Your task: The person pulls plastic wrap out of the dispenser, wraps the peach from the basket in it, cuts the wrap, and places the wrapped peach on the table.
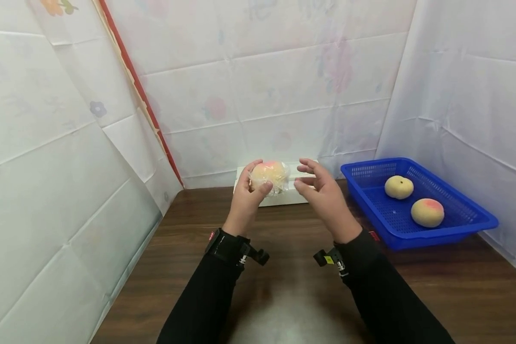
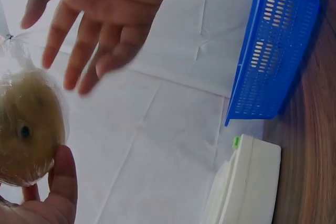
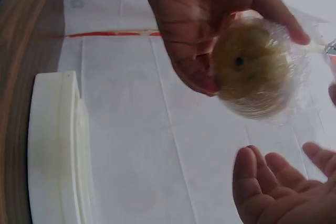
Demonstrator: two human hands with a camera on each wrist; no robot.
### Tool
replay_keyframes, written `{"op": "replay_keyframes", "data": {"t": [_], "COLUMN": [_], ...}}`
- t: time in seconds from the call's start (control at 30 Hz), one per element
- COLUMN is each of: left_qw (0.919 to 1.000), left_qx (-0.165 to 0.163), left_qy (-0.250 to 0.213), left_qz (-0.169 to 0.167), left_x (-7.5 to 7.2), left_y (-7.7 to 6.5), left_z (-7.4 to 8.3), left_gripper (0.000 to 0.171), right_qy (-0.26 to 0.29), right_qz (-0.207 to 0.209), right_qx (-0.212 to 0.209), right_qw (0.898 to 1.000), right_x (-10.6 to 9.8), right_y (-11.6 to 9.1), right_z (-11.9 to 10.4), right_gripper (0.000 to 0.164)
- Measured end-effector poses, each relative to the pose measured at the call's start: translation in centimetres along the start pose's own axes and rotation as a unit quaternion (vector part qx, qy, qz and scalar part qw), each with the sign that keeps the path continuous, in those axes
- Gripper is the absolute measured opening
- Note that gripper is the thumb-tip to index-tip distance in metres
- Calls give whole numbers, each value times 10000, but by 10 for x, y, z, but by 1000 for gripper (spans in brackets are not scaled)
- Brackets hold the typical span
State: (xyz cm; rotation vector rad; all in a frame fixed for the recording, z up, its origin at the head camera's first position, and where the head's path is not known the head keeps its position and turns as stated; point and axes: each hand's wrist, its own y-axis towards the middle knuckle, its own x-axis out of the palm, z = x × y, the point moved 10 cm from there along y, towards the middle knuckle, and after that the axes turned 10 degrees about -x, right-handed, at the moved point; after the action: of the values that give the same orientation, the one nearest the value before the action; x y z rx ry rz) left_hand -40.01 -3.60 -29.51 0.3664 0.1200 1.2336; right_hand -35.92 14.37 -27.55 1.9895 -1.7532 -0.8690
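Note:
My left hand (image 1: 244,203) grips a yellow peach (image 1: 268,171) with a pink blush, thumb on the near side and fingers around the far side. Clear plastic film (image 3: 286,85) wraps the peach, crinkled and loose along one edge; a small dark spot shows on the fruit's underside in both wrist views. To the right of the peach, my right hand (image 1: 328,203) is raised with fingers spread and lightly bent, holding nothing. Both hands are up above the dark wooden table. Behind them stands a low white device (image 3: 52,145), partly hidden by the hands in the head view.
At the right sits a blue perforated plastic basket (image 1: 371,210). Inside it lie a pale yellow peach (image 1: 398,187) and a pink-blushed peach (image 1: 427,212). White printed sheeting (image 1: 258,95) walls the wooden table (image 1: 185,239) at the back and both sides.

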Motion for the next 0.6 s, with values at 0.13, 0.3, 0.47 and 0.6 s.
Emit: {"op": "replay_keyframes", "data": {"t": [0.13, 0.3, 0.47, 0.6], "left_qw": [9993, 9985, 9963, 9936], "left_qx": [-129, -196, 91, 191], "left_qy": [-221, -239, 781, 1094], "left_qz": [-259, -457, -351, -218], "left_x": [7, 15, 20, 21], "left_y": [-1, -2, 0, 1], "left_z": [-3, -7, -5, -6], "left_gripper": [98, 106, 115, 117], "right_qy": [306, 525, 437, 79], "right_qz": [-615, -927, -850, -677], "right_qx": [133, 236, 192, 93], "right_qw": [9975, 9940, 9952, 9976], "right_x": [14, 26, 29, 28], "right_y": [-1, -3, -1, -1], "right_z": [6, 10, 15, 19], "right_gripper": [77, 80, 80, 82]}}
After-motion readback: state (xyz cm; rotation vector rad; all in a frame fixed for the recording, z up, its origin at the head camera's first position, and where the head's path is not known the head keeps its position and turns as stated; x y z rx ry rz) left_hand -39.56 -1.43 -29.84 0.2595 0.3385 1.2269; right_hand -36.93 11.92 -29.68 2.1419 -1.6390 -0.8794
